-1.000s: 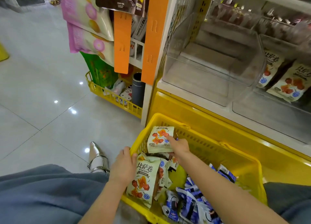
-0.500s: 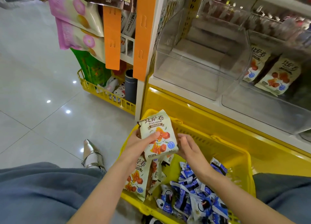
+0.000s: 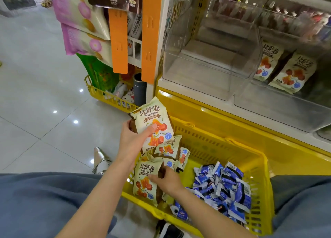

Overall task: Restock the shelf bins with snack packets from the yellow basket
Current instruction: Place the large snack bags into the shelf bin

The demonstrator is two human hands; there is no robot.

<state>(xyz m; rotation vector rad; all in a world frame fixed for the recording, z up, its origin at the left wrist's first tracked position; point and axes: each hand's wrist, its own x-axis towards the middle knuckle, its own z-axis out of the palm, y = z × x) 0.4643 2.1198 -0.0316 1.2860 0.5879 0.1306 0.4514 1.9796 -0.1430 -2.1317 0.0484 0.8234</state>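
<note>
A yellow basket [image 3: 231,144] sits on the floor before the shelf. It holds cream snack packets on the left and a heap of small blue packets [image 3: 223,186] on the right. My left hand [image 3: 132,139] grips one cream packet [image 3: 152,123] upright above the basket's left rim. My right hand [image 3: 166,182] is down in the basket and pinches the upper edge of another cream packet [image 3: 145,180]. On the shelf, one clear bin [image 3: 211,58] stands empty. The bin to its right [image 3: 286,101] holds two cream packets [image 3: 290,73].
An orange hanging strip [image 3: 151,35] and snack bags hang at the shelf's left end above a low yellow rack [image 3: 111,98]. A silver shoe [image 3: 100,159] rests on the tiled floor to the left. My knees in grey cloth flank the basket.
My left hand has lifted the cream packet a little higher. My right hand has let go of it, dropped into the basket and taken hold of a second cream packet.
</note>
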